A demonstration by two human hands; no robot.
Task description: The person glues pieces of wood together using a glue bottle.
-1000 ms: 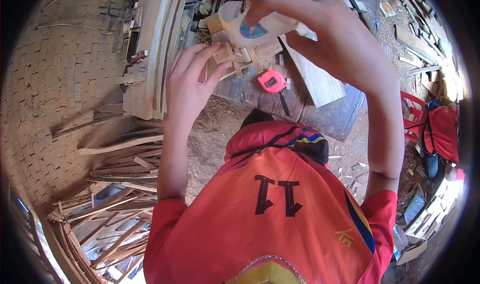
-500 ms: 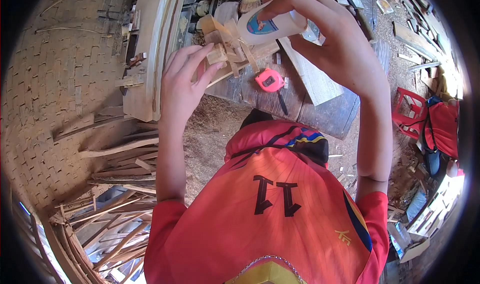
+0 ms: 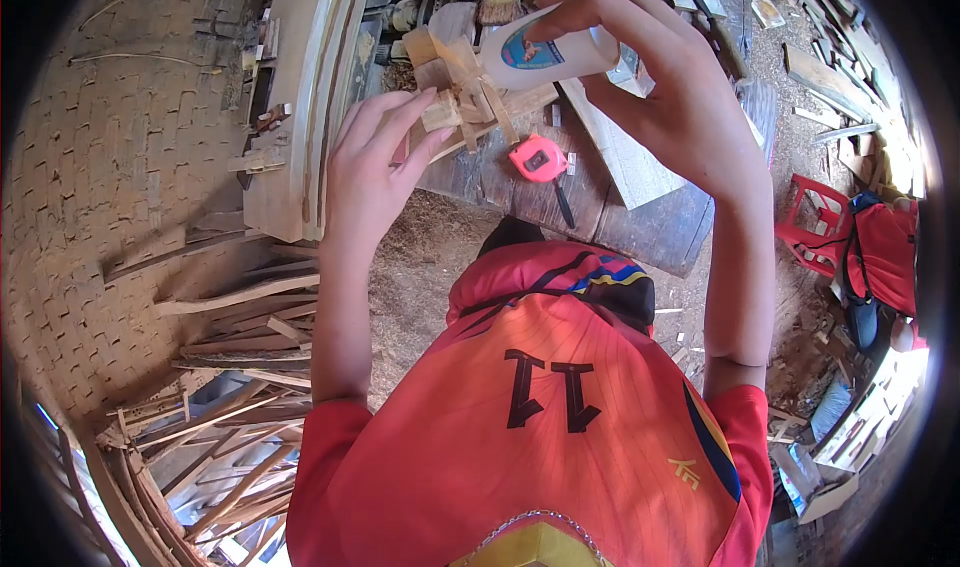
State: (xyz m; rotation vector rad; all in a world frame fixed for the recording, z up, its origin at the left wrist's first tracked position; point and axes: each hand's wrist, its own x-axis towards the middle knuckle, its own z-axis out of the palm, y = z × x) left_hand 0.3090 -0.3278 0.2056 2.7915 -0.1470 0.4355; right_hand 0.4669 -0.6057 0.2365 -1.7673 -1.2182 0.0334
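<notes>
My left hand [image 3: 385, 152] pinches a small wooden block [image 3: 440, 114] between thumb and fingers, at the near end of a cluster of joined wood pieces [image 3: 460, 65]. My right hand [image 3: 660, 87] is wrapped round a white bottle [image 3: 590, 55] with a blue label. The bottle lies tilted on its side in the air, its narrow end pointing left at the wood pieces. Just below the bottle, a pink tape measure [image 3: 540, 158] rests on the workbench [image 3: 650, 237].
A paintbrush [image 3: 501, 2] lies at the back of the bench. A pale board [image 3: 625, 157] slants across its right side. Long planks [image 3: 300, 97] stand at the left, with scrap wood [image 3: 250, 317] below them. A red plastic chair [image 3: 810, 227] is at the right.
The bottle and my right hand have shifted very slightly. My left hand and the wooden block have edged a little to the right.
</notes>
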